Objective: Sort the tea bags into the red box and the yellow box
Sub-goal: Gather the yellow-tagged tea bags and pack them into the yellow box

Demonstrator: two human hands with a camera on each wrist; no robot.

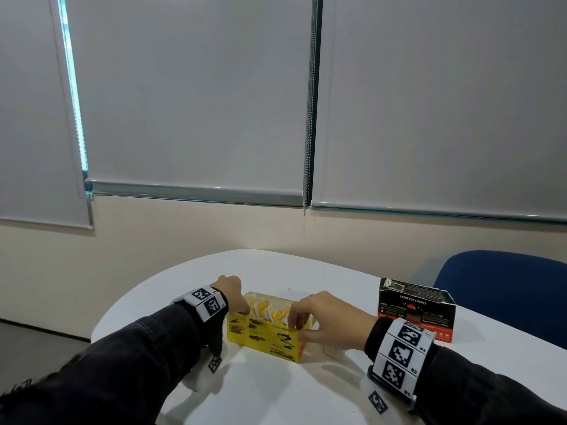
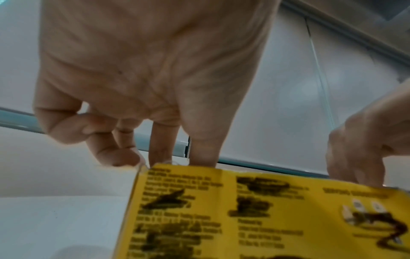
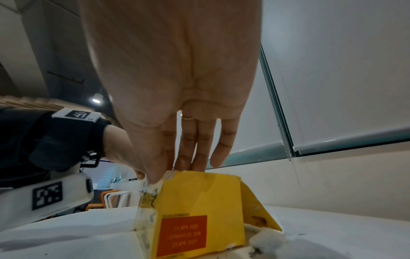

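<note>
The open yellow box [image 1: 264, 337] stands mid-table with several yellow-and-white tea bags [image 1: 268, 309] upright inside. My left hand [image 1: 242, 308] is curled over its left end. In the left wrist view my left hand [image 2: 177, 157] has thumb and forefinger dipped behind the rim of the yellow box [image 2: 255, 219], their tips hidden. My right hand [image 1: 299, 326] pinches the right end, fingers inside and thumb on the front wall. The right wrist view shows my right hand [image 3: 173, 171] on that corner of the yellow box [image 3: 199, 201]. The red box [image 1: 417, 312] stands apart at the right.
A whitish tea bag [image 3: 268, 240] lies on the round white table [image 1: 276, 394] beside the yellow box's right end. A blue chair [image 1: 503, 289] stands behind the red box. The wall and drawn blinds lie beyond the table's far edge.
</note>
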